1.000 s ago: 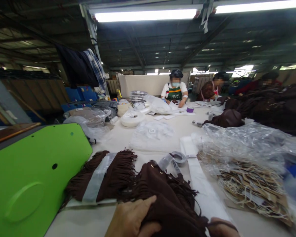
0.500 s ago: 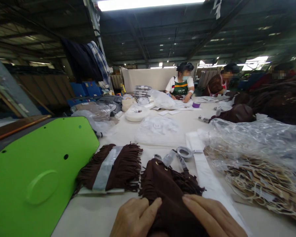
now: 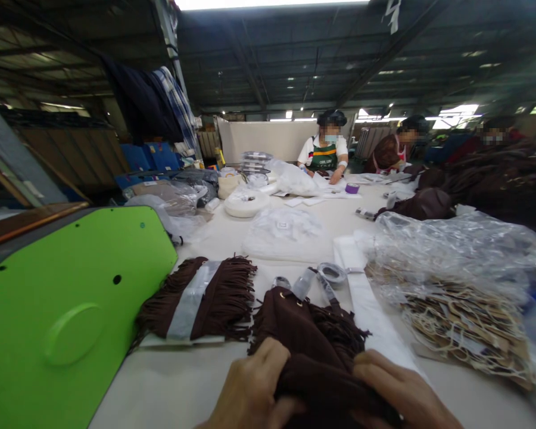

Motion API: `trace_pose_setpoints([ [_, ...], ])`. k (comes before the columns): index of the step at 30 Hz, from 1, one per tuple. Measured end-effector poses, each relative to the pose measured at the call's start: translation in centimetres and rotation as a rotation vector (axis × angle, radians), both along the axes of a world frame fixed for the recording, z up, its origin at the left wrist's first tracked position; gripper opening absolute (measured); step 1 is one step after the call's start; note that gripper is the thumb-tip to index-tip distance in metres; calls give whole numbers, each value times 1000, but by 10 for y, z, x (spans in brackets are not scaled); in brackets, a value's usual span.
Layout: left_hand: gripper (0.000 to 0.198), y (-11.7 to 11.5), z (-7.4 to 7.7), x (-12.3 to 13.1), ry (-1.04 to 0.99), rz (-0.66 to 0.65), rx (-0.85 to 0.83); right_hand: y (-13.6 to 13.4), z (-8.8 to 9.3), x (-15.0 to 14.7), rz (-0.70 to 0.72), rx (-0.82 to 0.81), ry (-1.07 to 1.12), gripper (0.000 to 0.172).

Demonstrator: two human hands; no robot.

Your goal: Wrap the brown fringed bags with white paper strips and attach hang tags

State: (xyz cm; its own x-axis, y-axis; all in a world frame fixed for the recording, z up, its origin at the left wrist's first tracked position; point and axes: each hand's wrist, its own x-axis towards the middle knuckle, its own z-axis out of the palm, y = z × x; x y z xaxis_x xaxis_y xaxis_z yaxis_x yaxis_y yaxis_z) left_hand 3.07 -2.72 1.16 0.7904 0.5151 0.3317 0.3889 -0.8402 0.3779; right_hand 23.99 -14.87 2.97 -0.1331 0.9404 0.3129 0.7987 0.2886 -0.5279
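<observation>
A dark brown fringed bag [image 3: 304,333] with metal eyelets lies in front of me at the table's near edge. My left hand [image 3: 254,381] grips its near left side, fingers curled into the fabric. On the near right side my right hand [image 3: 397,381] is closed on the same bag; some of its fingertips are hidden under the material. Between the hands the fabric is bunched into a raised fold. A wrapped strap [image 3: 333,273] is coiled at the bag's far end. To the left lies another brown fringed piece [image 3: 223,298] with a translucent wrap [image 3: 192,301] around it.
A green machine panel [image 3: 89,298] stands close on the left. At right are crumpled clear plastic [image 3: 446,250] and a pile of corded brown tags [image 3: 469,333]. White sheets [image 3: 281,238] and a white roll [image 3: 245,204] lie farther back. A co-worker [image 3: 326,152] sits across the table.
Both hands have gone from resting on the bag with fingers extended to gripping it. The bag's near part is now lifted and bunched into a fold.
</observation>
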Motion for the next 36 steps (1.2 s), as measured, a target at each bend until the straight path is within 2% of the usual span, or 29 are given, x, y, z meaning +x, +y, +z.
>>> trace_pose_setpoints([
  [3, 18, 17, 39, 16, 7, 79, -189, 19, 28, 9, -19, 25, 51, 10],
  [6, 12, 39, 83, 29, -42, 40, -256, 36, 58, 19, -94, 48, 134, 16],
  [8, 5, 54, 102, 36, -75, 13, -293, 45, 71, 23, -160, -7, 248, 22],
  [9, 3, 60, 106, 39, -79, 16, -298, 49, 73, 24, -198, -61, 335, 24],
  [11, 8, 68, 101, 43, -65, 29, -280, 57, 64, 23, -264, -188, 576, 27],
  [14, 20, 67, 72, 37, -152, 99, -193, 63, 33, 17, -296, -298, 941, 29],
  [17, 38, 49, 39, 17, -429, 317, 28, 61, 6, 10, -300, -249, 1068, 30],
  [19, 40, 31, 22, 3, -539, 408, 93, 58, -1, 6, -313, -213, 1066, 33],
  [20, 40, 22, 15, -2, -533, 432, 34, 56, -1, 4, -315, -211, 1060, 34],
  [22, 50, 5, 4, -6, -440, 462, -233, 55, 0, 3, -308, -228, 1041, 36],
  [24, 60, -5, -2, -3, -394, 438, -521, 55, 3, 3, -285, -246, 1026, 36],
  [26, 59, -8, -5, 2, -451, 375, -706, 56, 4, 5, -251, -267, 1019, 36],
  [31, 44, 0, 2, 6, -582, 313, -939, 54, 6, 17, -230, -243, 1014, 39],
  [34, 47, 3, 5, 4, -608, 311, -1003, 48, 7, 32, -240, -244, 1072, 31],
  [36, 48, 4, 4, 3, -624, 304, -1029, 41, 7, 47, -239, -270, 1028, 25],
])
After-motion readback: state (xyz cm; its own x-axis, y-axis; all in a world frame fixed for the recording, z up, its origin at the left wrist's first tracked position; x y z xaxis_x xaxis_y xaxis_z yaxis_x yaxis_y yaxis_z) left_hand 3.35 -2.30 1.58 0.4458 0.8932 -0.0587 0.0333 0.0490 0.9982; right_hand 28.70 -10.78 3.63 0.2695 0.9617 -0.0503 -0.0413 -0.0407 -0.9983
